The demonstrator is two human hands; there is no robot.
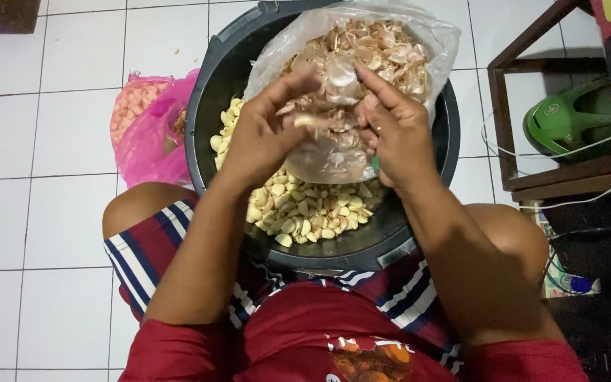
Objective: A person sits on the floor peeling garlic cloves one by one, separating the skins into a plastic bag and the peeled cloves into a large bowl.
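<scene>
While pinched between both hands over the black tub [206, 106], sits a garlic clove [306, 121], long axis crosswise, left hand [263, 138] and right hand [394, 131] equally near, each grip closed on it, above the bag of skins [362, 49].

From my feed I see a dark red T-shirt [298, 325] with short sleeves and an orange and white print low on the front. Below it are shorts [151, 247] striped in dark red, navy and white. My left hand [263, 138] and right hand [397, 131] are bare, with no rings, watch or gloves.
</scene>
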